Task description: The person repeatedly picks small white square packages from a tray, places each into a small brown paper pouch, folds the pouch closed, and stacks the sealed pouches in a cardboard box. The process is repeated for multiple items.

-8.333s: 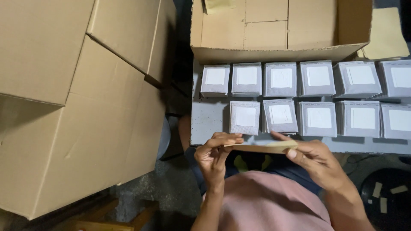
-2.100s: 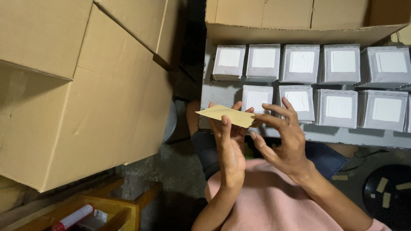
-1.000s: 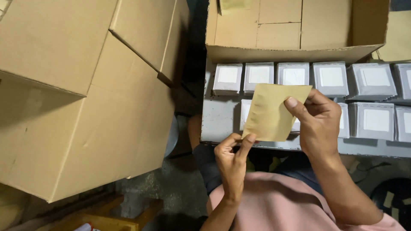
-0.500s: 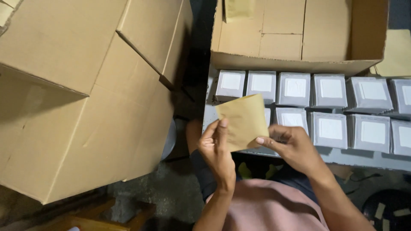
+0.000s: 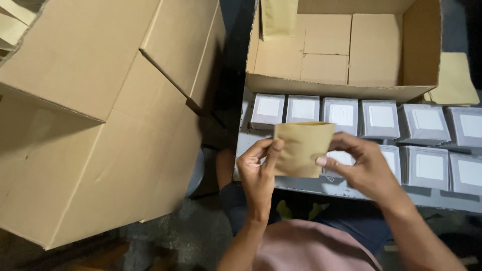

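Head view: I see the left hand and right hand pinching a tan envelope by its sides, fingers closed on it, above a grey counter. Behind it sit two rows of grey boxes with white square labels, then an open carton. Large cartons stand left.

Both hands hold a tan pouch — grey boxes behind.

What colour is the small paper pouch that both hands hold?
The paper pouch is plain tan-brown, with no pattern visible; the head view shows it.
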